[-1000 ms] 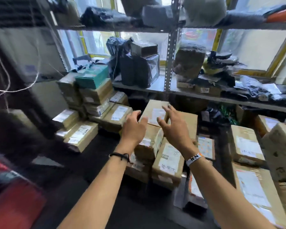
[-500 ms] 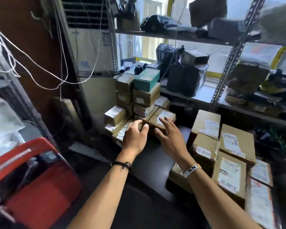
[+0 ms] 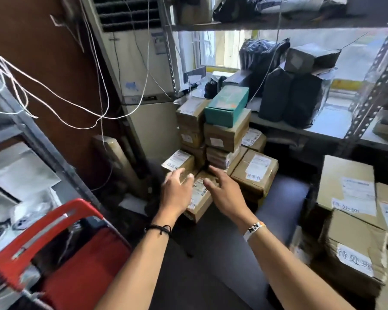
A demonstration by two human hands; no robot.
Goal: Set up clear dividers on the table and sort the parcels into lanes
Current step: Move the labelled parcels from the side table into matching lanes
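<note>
- Reaching forward, you have both hands side by side over the low parcels at the foot of the left stack, with a narrow gap between them.
- Your left hand (image 3: 177,191) is relaxed, fingers loosely bent, gripping nothing. It sits over a flat brown parcel (image 3: 199,199); I can't tell whether it touches.
- Your right hand (image 3: 225,194) is palm down, fingers straight and spread, holding nothing. Its fingertips point at the base of the stack.
- You have a black cord band (image 3: 159,229) on the left wrist and a beaded band (image 3: 254,229) on the right.
- A small labelled box (image 3: 177,162) lies just past your left fingertips, slightly tilted.
- Behind it is the brown carton stack (image 3: 226,135), several high, with a teal box (image 3: 227,105) on top.
- Just right of the stack, a wide labelled carton (image 3: 255,172) rests on another carton, against the stack's base.
- All of these sit on the dark table (image 3: 282,195); its top shows between this left group and the right group.
- At the right edge, larger cartons (image 3: 347,182) are piled up with handwritten white labels, well apart from your hands.
- The metal shelf (image 3: 318,128) behind the table holds black-wrapped parcels (image 3: 293,95); more dark bags lie on the level above.
- To the left of the stack, a white air-conditioner unit (image 3: 141,63) stands against the wall, with white cords (image 3: 54,92) hanging across in front of it.
- At bottom left is a red cart (image 3: 72,253), blurred, near your left forearm.
</note>
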